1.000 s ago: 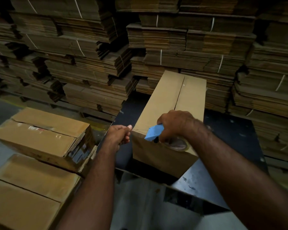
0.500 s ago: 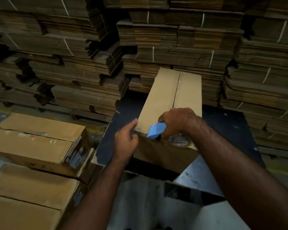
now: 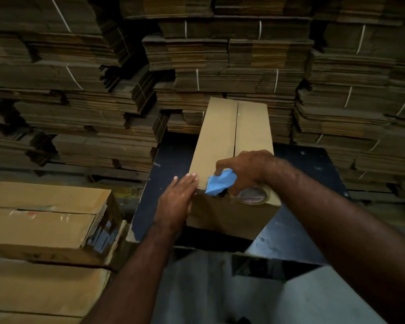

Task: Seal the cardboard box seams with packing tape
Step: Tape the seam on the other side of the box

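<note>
A long brown cardboard box [image 3: 222,136] lies on a dark table [image 3: 309,164], its top flaps meeting in a centre seam that runs away from me. My right hand [image 3: 246,169] rests on the box's near end, gripping a blue tape dispenser [image 3: 220,182] with a roll of clear packing tape [image 3: 251,195] at the near top edge. My left hand [image 3: 177,202] lies flat with fingers straight against the box's near left corner, holding nothing.
Two closed cardboard boxes [image 3: 45,220] are stacked at the left, another [image 3: 42,288] below them. Tall stacks of flattened cardboard tied with white string [image 3: 220,66] fill the whole background behind the table. Grey floor [image 3: 208,295] shows in front of the table.
My left hand has opened from a loose fist and moved right onto the box's near left corner. My right hand and the dispenser stay at the box's near end.
</note>
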`<state>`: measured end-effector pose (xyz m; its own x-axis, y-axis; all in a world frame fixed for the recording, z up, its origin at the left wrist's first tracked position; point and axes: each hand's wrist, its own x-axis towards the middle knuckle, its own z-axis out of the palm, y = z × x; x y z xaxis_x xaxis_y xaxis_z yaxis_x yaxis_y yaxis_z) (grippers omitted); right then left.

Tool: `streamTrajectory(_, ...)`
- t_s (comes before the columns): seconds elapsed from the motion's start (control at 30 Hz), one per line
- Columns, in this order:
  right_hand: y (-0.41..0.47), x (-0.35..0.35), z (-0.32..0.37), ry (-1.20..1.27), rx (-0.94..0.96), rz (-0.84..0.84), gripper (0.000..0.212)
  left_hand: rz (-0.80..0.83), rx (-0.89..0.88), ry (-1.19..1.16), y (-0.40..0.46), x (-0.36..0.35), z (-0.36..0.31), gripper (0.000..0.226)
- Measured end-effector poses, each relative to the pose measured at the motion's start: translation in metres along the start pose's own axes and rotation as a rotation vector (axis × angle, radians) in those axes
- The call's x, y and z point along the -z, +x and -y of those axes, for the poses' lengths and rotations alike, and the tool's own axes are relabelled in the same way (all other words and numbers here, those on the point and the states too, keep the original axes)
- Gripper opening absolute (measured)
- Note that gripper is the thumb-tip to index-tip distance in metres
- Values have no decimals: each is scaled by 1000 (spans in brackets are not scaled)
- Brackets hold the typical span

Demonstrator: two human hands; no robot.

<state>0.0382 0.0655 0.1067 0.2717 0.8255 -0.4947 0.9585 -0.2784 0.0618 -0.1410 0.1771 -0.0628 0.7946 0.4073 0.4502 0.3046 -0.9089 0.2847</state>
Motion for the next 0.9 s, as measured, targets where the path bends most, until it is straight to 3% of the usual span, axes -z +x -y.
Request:
streamTrajectory(0.17,-20,-12,-35,-27,-115,51,65,45,-53,52,9,-2,15,73)
streamTrajectory(0.4,-8,-18,-28,-100,-171,-6,64,-17,-62,104,17,1,8,48)
streamTrajectory(0.57,-5,-15,-31,-77,-146,28,58,28,-150,52,17,-13,-33,51)
streamTrajectory(0.67,-2,-14,-34,-69,-129,30,56,48,-117,15,15,-16,-34,61)
streamTrajectory(0.9,-32,-25,-70,1,-125,63,68,82,-106,51,19,-8,-31,62)
